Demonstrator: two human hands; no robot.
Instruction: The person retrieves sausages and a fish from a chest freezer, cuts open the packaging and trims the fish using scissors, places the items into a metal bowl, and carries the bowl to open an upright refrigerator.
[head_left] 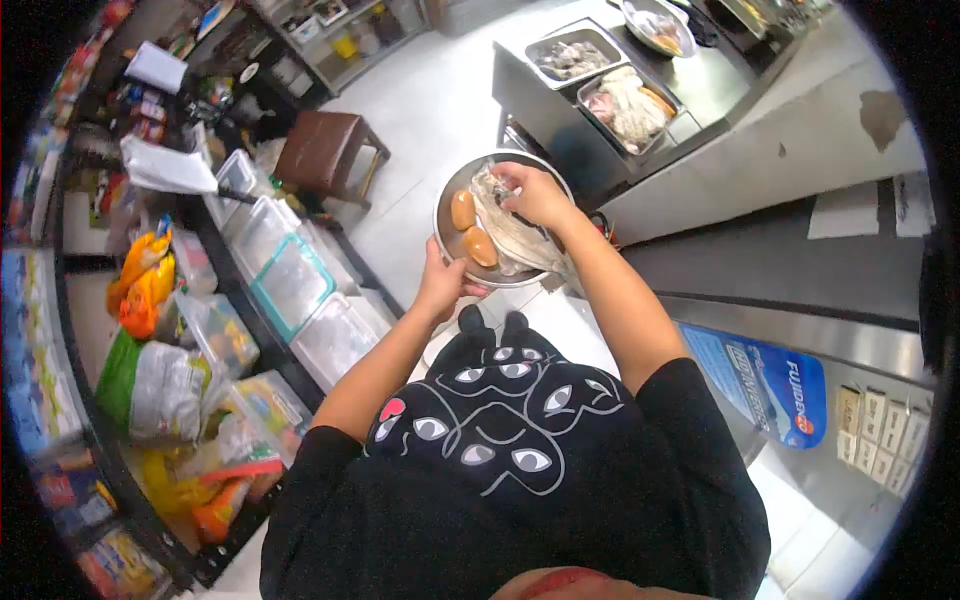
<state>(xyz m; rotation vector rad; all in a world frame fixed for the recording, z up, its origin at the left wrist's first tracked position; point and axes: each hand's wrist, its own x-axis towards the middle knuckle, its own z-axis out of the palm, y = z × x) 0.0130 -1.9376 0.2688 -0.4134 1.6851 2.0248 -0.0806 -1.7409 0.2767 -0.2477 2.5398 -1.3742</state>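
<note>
A round metal bowl (443, 195) is held in front of me at waist height. My left hand (443, 285) grips its near left rim, the thumb on the inside. Over the bowl, my right hand (535, 195) has its fingers curled at the upper end of a long, pale, wrinkled piece of food (508, 232), whose exact kind I cannot tell. Beside that piece, to its left, lie a smooth orange-brown oval piece (463, 210) and a second orange-brown oval piece (480, 246). Part of the bowl's far right side is hidden behind my right hand and forearm.
On the steel counter stand a tray of greyish pieces (530, 52), a tray with pale wrinkled food (672, 98) and another bowl (688, 40). A brown stool (325, 150) is ahead. Lidded plastic boxes (290, 280) and bagged goods (165, 385) line the left shelf.
</note>
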